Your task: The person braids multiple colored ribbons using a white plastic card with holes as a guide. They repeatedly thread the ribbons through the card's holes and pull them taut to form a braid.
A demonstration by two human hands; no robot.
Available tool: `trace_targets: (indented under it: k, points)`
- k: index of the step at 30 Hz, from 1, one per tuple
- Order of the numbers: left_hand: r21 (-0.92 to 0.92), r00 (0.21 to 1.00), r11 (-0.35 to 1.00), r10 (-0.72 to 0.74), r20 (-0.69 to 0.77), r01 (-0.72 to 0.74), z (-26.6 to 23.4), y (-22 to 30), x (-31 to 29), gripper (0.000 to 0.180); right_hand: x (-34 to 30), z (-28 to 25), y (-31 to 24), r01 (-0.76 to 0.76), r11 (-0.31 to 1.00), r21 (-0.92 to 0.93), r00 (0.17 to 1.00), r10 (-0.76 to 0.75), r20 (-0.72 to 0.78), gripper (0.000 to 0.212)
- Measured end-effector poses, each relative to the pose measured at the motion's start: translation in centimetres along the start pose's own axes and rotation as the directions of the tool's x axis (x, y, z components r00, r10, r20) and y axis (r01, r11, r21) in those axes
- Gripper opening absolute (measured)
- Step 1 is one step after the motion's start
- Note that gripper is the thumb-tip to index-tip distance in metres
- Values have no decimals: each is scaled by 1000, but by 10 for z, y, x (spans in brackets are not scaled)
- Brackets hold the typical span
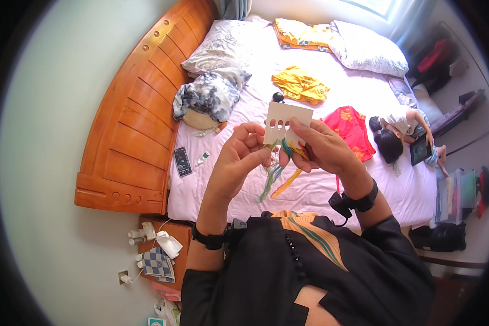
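My right hand point(323, 142) grips a white card point(290, 115) by its right side, thumb on the front face. A row of holes runs along the card's lower edge. Colored embroidery threads hang from these holes: a teal loop point(286, 148), a yellow strand point(287, 183) and pale green strands point(266, 187), with some red near my right fingers. At the card's lower left corner, my left hand point(239, 157) has its thumb and forefinger closed on the pale green threads. Both hands are raised in front of my chest, above the bed.
Under my hands lies a bed point(233, 190) with a wooden headboard point(130, 125) on the left. A phone point(182, 161), a yellow garment point(301, 85) and a red garment point(349, 133) rest on it. A person point(399, 133) with a tablet point(420, 150) lies at the right.
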State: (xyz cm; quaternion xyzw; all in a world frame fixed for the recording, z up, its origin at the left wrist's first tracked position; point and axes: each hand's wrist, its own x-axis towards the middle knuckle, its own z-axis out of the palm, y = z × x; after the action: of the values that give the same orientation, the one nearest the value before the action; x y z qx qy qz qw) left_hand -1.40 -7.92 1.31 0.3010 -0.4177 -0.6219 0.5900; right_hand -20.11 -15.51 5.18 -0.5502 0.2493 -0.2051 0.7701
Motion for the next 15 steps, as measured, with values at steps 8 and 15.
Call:
trace_targets:
  k: [8,15]
  points:
    - [-24,997,1000,12,-73,-14,9,0,4,40,-1,1,-2,15,997,-79,997,-9,78,47]
    - [8,994,1000,-23,-109,24,9,-4,7,38,0,-2,4,5,982,-190,1000,-4,7,47]
